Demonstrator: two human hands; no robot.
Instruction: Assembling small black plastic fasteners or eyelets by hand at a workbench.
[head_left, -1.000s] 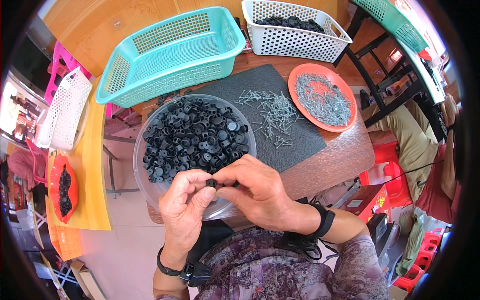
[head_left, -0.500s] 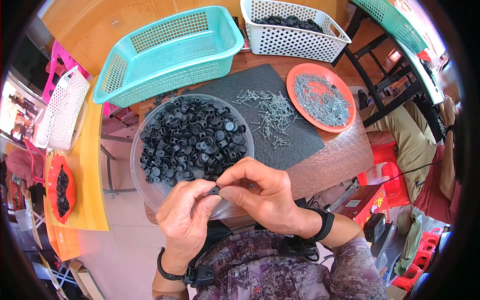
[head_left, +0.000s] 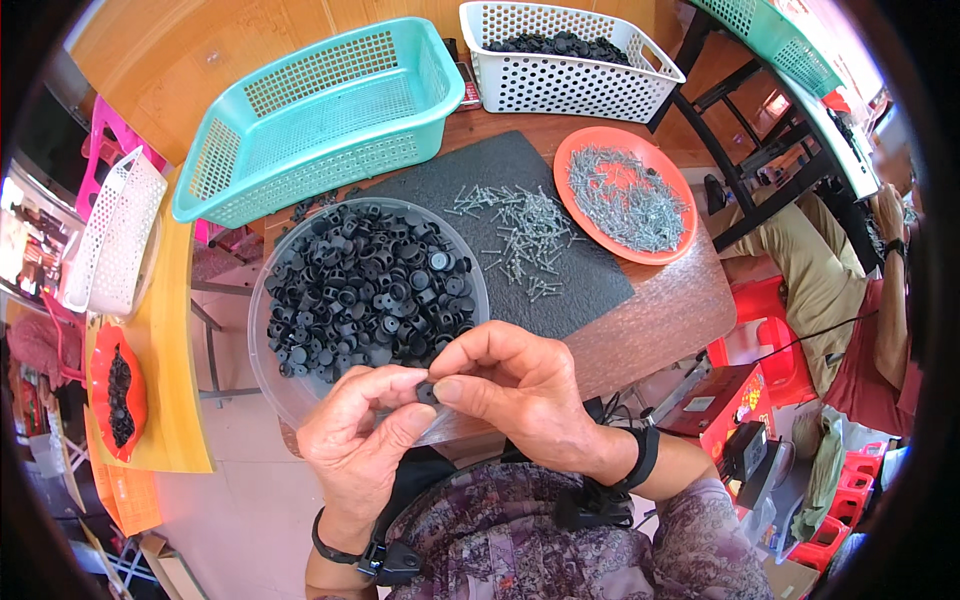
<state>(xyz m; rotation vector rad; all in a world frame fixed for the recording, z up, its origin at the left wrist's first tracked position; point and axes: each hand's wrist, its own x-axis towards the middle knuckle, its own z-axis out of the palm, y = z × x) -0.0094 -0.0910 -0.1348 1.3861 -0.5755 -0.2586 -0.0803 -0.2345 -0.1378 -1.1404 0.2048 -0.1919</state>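
Both my hands meet at the near edge of a clear round tub (head_left: 258,350) heaped with small black plastic caps (head_left: 375,280). Between the fingertips is a small black plastic cap (head_left: 427,392), mostly covered by fingers. My left hand (head_left: 360,430) pinches it from the left with thumb and forefinger. From the right, the thumb and forefinger of my right hand (head_left: 520,390) close on the same cap. Whether a screw is in the fingers too, I cannot tell. A loose pile of silver screws (head_left: 525,235) lies beyond my right hand on a dark mat (head_left: 440,170).
An orange plate (head_left: 655,257) of screws stands at the mat's right. Behind are a turquoise basket (head_left: 330,165) and a white basket (head_left: 570,92) holding black parts. At far left, a red dish (head_left: 100,385) sits on a yellow table. Another person (head_left: 800,250) sits at right.
The whole view has shifted slightly, so the table things appear further left. Both hands still pinch the cap; the left thumb and forefinger have shifted slightly around it.
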